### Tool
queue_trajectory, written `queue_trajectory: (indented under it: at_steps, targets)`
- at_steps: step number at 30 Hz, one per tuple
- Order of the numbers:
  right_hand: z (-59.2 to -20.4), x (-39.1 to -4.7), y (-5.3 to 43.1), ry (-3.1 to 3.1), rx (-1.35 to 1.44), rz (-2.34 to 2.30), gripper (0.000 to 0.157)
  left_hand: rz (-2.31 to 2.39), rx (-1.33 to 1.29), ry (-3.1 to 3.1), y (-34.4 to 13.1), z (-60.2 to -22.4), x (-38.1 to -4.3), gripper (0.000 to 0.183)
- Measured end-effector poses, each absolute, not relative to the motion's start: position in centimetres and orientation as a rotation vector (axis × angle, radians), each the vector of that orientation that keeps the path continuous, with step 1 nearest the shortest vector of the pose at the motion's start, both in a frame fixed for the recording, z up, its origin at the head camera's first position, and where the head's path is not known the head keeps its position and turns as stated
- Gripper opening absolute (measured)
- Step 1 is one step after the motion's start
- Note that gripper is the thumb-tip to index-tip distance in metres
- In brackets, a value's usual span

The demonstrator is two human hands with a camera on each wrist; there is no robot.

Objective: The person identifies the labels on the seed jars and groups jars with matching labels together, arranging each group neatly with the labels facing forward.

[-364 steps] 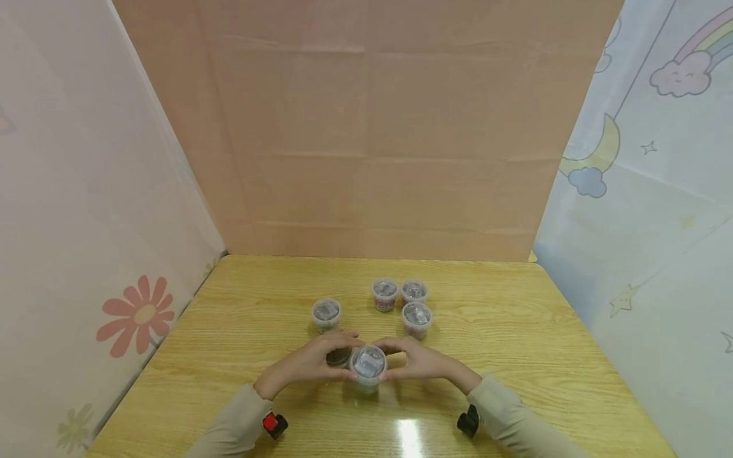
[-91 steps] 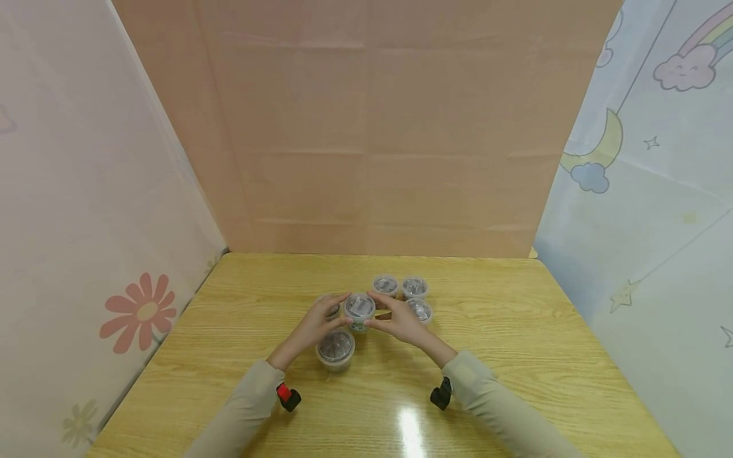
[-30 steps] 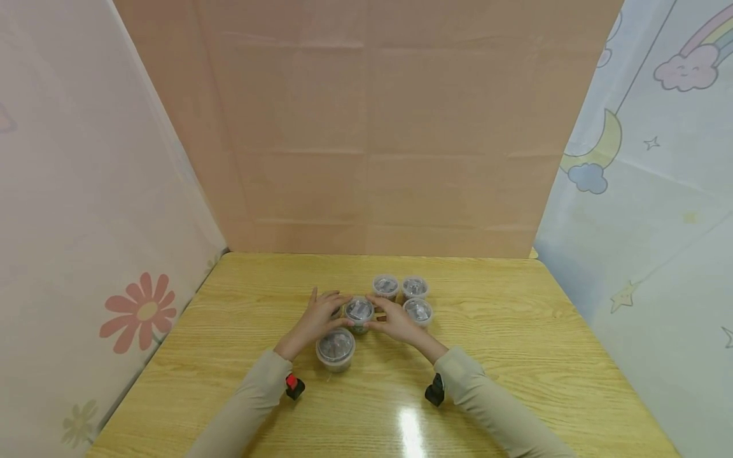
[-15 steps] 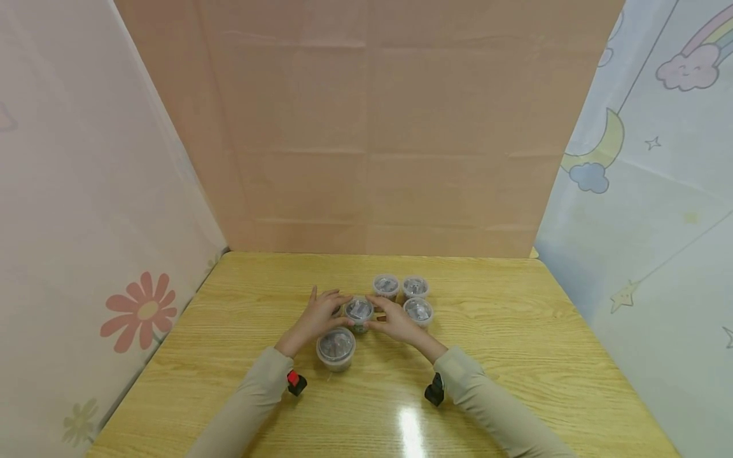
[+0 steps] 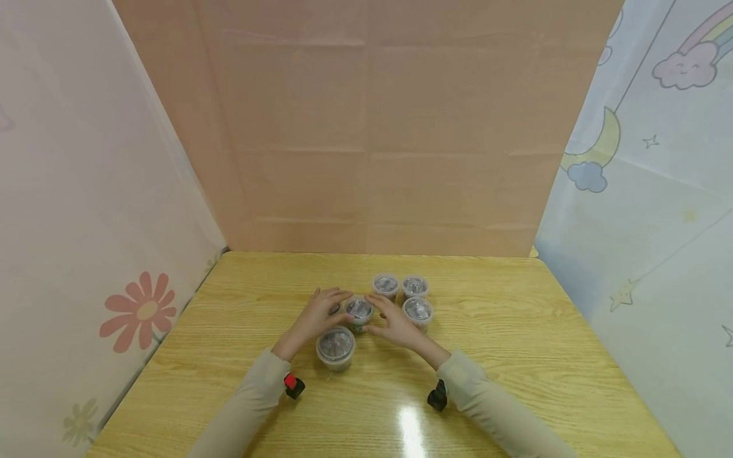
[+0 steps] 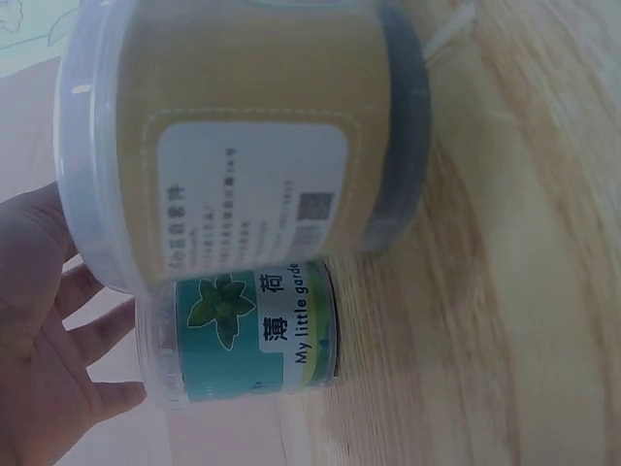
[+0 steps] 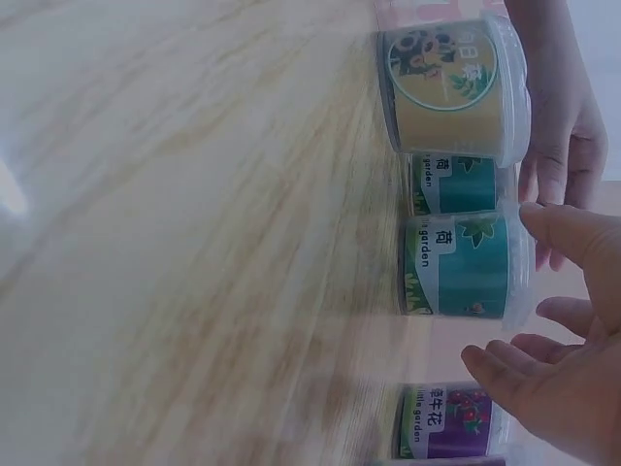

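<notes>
A small lidded plastic tub (image 5: 359, 310) with a teal mint-leaf label (image 7: 473, 264) stands upright on the table between both hands. My left hand (image 5: 315, 317) is on its left, fingers extended near the lids of this and a second teal tub (image 7: 454, 184), which the hand mostly hides in the head view. On the other side, my right hand (image 5: 399, 327) has its fingers spread, with a gap visible between thumb and tub in the head view. A larger tan-labelled tub (image 5: 336, 348) stands in front, close to the left wrist.
Three more lidded tubs stand to the right: a back-left one (image 5: 386, 286), a back-right one (image 5: 415, 287) and a front one (image 5: 418, 312). A purple label (image 7: 456, 423) shows on one in the right wrist view. Beige sheeting (image 5: 366, 127) rises behind the wooden table (image 5: 504, 331).
The teal tub was held by both hands near the front, carried away from me and set down beside the other teal tub. Since half a second ago, both hands have loosened from it.
</notes>
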State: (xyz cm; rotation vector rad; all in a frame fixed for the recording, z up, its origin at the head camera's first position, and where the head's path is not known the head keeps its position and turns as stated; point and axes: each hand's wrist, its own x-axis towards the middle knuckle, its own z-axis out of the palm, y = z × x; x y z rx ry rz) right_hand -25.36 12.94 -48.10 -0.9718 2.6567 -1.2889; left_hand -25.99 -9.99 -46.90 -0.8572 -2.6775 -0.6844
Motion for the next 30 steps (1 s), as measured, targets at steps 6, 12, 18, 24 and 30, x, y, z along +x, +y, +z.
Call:
queue_trajectory:
  at_steps: [6, 12, 18, 24, 30]
  targets:
    - [-47.9, -25.1, 13.3, 2.659, -1.007, -1.32, 0.069, -0.729, -0.861, -2.628, -10.0, -46.7, -25.7, 0.051]
    - [-47.5, -24.7, 13.4, 2.663, -1.033, -1.34, 0.068, -0.751, -0.862, -2.588, -10.2, -46.6, -25.3, 0.048]
    - [-47.3, -24.2, 13.4, 2.688, -1.058, -1.362, 0.065, -0.787, -0.877, -2.529, -10.5, -46.7, -25.0, 0.045]
    - [-47.2, -23.9, 13.2, 2.708, -1.087, -1.387, 0.061, -0.791, -0.918, -2.452, -10.9, -46.5, -24.6, 0.044]
    - [-47.3, -23.6, 13.2, 2.677, -1.153, -1.429, 0.058, -0.77, -0.968, -2.413, -11.2, -46.3, -24.2, 0.042]
